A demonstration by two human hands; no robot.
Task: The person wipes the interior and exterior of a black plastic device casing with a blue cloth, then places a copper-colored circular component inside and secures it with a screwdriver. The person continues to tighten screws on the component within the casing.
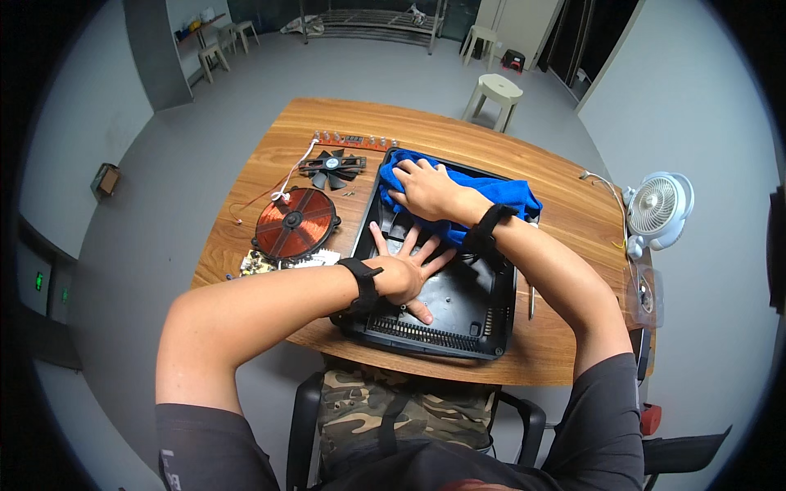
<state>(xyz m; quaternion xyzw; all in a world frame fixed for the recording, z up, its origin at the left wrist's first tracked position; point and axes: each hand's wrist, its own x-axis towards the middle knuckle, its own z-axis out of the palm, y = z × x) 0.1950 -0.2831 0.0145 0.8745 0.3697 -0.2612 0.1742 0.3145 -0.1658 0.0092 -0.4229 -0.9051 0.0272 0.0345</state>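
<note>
A shallow black plastic housing [458,315] lies open side up on the table in front of me, with vent slots along its near edge. My left hand [403,277] rests flat inside it, fingers spread wide and holding nothing. Over the housing's far end is a bunched blue cloth [495,195]. My right hand [427,190] presses on the cloth near the far left corner, its fingers bent into the fabric. Part of the housing floor is hidden under the cloth and my arms.
Left of the housing lie a copper coil [296,222], a black fan [333,164], a red button board [356,141] and a circuit board [254,262]. A slim metal tool [531,303] lies to its right. A white desk fan [657,204] and clear plastic box [647,299] stand at the right edge.
</note>
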